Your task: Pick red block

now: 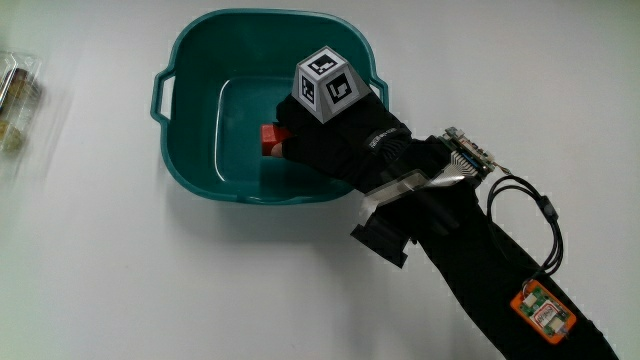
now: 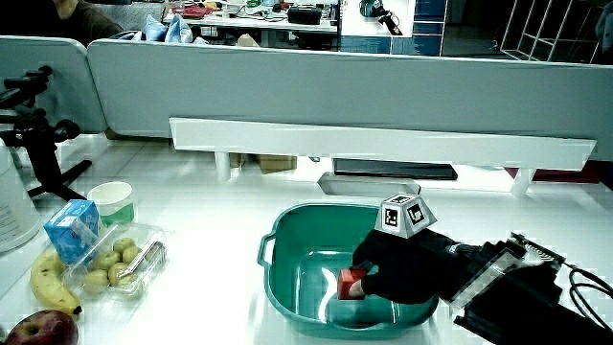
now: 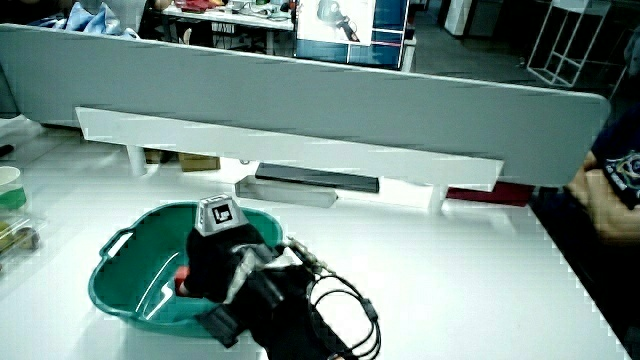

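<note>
Now hand [image 1: 335, 140] inside basin [image 1: 200, 60], closed around block [image 1: 270, 138]; could slip if pinched only at an edge.

I'm getting bright, even light falling from above onto the white table [image 1: 120, 280], which is glaring almost blank in the main view. Shadows are staying soft: a faint one is hugging the teal basin [image 1: 200, 60] on the rim nearer to me than the hand [image 1: 320, 140], another is lying under the forearm. Pale sheen is streaking the basin floor just beside the hand, also in both side views. The glove is swallowing light, showing nearly solid black.
</note>
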The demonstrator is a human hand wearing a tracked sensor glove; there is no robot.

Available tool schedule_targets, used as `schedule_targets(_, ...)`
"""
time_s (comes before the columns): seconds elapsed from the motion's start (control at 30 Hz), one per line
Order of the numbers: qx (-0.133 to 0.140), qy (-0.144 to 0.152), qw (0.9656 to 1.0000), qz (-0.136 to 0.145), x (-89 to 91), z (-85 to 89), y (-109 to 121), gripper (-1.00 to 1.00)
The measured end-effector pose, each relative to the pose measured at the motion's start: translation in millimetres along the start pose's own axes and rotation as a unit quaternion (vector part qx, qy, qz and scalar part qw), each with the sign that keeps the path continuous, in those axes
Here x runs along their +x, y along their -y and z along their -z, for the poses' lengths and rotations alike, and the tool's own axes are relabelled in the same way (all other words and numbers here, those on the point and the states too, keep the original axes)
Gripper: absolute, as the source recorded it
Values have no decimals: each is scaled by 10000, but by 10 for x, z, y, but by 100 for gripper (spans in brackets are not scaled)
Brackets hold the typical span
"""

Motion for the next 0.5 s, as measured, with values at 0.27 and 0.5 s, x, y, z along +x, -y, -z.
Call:
schedule_targets(0.27,315,67,9992,-228,-100,-179,225,100)
schedule_targets(0.5,618,208,9962,-571,-299,-343,481,100)
